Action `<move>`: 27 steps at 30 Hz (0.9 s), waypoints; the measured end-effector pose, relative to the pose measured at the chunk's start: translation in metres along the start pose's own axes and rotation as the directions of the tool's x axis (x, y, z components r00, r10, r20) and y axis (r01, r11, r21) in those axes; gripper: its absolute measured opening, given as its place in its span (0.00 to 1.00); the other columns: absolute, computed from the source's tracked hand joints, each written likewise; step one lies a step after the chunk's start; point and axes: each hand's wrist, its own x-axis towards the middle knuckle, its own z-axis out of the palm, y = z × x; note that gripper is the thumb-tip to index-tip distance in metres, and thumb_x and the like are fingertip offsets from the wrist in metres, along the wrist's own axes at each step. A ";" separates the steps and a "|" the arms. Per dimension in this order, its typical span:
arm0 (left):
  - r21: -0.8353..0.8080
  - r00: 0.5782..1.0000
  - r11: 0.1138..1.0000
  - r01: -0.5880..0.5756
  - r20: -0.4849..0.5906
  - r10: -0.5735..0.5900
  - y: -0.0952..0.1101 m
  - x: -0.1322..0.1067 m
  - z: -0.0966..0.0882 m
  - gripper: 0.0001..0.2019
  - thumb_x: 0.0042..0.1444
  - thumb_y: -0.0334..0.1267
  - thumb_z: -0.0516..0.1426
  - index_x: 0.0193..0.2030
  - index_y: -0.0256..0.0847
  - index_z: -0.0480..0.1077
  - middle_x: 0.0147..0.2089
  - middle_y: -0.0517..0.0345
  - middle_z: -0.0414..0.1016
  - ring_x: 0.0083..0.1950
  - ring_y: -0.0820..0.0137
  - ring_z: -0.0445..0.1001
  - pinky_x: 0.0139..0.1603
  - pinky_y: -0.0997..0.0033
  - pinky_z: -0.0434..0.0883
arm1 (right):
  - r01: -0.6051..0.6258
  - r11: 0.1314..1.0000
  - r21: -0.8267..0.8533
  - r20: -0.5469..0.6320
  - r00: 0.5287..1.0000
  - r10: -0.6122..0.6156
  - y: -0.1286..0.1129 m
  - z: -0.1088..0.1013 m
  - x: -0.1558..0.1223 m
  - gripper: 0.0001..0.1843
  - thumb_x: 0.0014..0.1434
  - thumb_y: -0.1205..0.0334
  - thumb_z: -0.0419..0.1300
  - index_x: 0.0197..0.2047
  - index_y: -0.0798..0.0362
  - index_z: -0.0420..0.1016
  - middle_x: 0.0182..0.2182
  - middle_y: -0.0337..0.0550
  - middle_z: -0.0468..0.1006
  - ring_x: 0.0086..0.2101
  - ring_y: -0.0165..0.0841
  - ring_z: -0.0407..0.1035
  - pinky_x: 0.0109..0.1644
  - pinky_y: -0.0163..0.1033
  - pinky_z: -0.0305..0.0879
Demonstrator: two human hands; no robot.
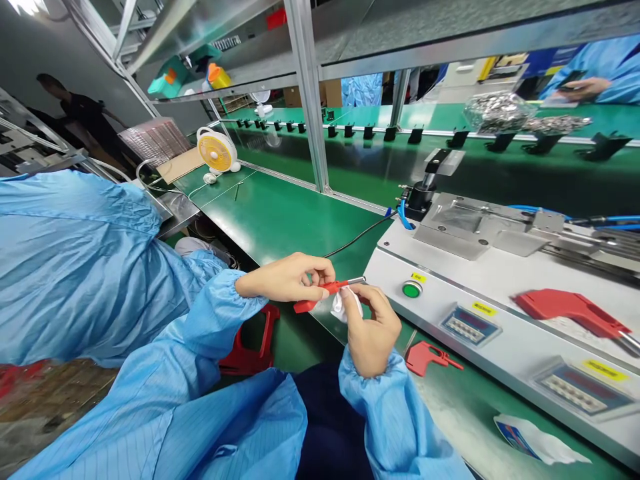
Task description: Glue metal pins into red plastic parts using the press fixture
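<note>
My left hand (295, 277) is closed around a red gun-shaped lighter (306, 305) with a thin metal tube, which points right. In my right hand (374, 327), a crumpled white cloth or tissue (340, 308) is pinched between thumb and fingers, against the front of the red body. Both hands are over the front edge of the green bench, left of a white machine. Below the machine's front lies a red plastic part (425, 357) of similar shape. Another red lighter (570, 310) with a metal tube rests on top of the machine.
The white machine (435, 293) has a green button (412, 289) and digital counters. A torn white packet (537, 440) lies at the lower right. A yellow fan (217, 152) stands on the bench (280, 207). A co-worker's blue sleeve (75, 260) is close on the left. Black holders line the conveyor behind.
</note>
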 end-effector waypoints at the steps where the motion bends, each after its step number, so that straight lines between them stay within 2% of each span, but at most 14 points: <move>1: -0.012 1.000 1.000 0.005 0.002 -0.005 0.000 0.000 0.000 0.08 0.56 0.40 0.61 0.38 0.39 0.70 0.29 0.65 0.71 0.30 0.75 0.69 0.33 0.75 0.67 | -0.002 1.000 -0.002 -0.009 1.000 0.002 0.001 -0.001 0.000 0.11 0.66 0.55 0.65 0.36 0.52 0.82 0.31 0.42 0.78 0.32 0.34 0.72 0.39 0.40 0.71; 5: -0.049 1.000 0.999 0.017 0.001 -0.017 -0.003 0.000 0.000 0.08 0.56 0.39 0.61 0.39 0.38 0.71 0.30 0.64 0.71 0.29 0.75 0.70 0.32 0.76 0.66 | 0.021 1.000 -0.001 -0.039 0.999 -0.021 0.001 -0.002 -0.002 0.10 0.66 0.57 0.66 0.35 0.52 0.81 0.31 0.41 0.79 0.32 0.34 0.72 0.39 0.40 0.71; 9: -0.054 1.000 0.998 0.014 0.009 -0.013 -0.005 0.002 0.001 0.08 0.56 0.39 0.61 0.39 0.38 0.71 0.28 0.65 0.71 0.28 0.75 0.70 0.31 0.76 0.65 | 0.130 0.991 -0.016 -0.055 0.990 -0.131 -0.002 -0.001 -0.003 0.06 0.66 0.61 0.67 0.37 0.52 0.82 0.32 0.41 0.80 0.34 0.35 0.74 0.41 0.41 0.71; 11: -0.057 1.000 0.998 0.011 0.019 -0.010 -0.005 0.002 0.002 0.08 0.56 0.39 0.61 0.39 0.38 0.70 0.27 0.65 0.70 0.28 0.75 0.69 0.31 0.76 0.65 | 0.160 0.986 -0.042 -0.052 0.985 -0.162 -0.003 0.001 -0.001 0.07 0.67 0.60 0.67 0.36 0.51 0.82 0.31 0.42 0.80 0.34 0.35 0.74 0.41 0.41 0.72; 18: -0.074 1.000 0.997 0.020 0.007 -0.019 -0.005 0.001 0.001 0.09 0.56 0.40 0.61 0.39 0.38 0.71 0.29 0.64 0.71 0.30 0.75 0.69 0.33 0.75 0.66 | 0.137 0.985 -0.100 -0.077 0.986 -0.145 0.005 -0.002 -0.001 0.10 0.68 0.57 0.65 0.35 0.51 0.81 0.30 0.41 0.79 0.33 0.36 0.72 0.39 0.42 0.70; 23: -0.090 1.000 0.996 0.015 -0.006 -0.015 -0.012 0.003 0.000 0.08 0.57 0.39 0.62 0.39 0.38 0.71 0.28 0.65 0.71 0.29 0.75 0.69 0.33 0.75 0.66 | 0.178 0.971 -0.160 -0.081 0.978 -0.192 0.004 -0.003 -0.003 0.09 0.68 0.57 0.66 0.36 0.51 0.82 0.30 0.41 0.80 0.33 0.36 0.72 0.38 0.41 0.68; 27: -0.117 1.000 0.993 -0.005 -0.021 0.002 -0.014 0.005 0.000 0.09 0.57 0.39 0.65 0.40 0.39 0.72 0.29 0.65 0.72 0.30 0.75 0.71 0.35 0.75 0.68 | 0.265 0.946 -0.186 -0.088 0.955 -0.285 0.000 0.000 0.002 0.09 0.68 0.57 0.67 0.37 0.51 0.83 0.30 0.42 0.81 0.32 0.36 0.72 0.39 0.42 0.68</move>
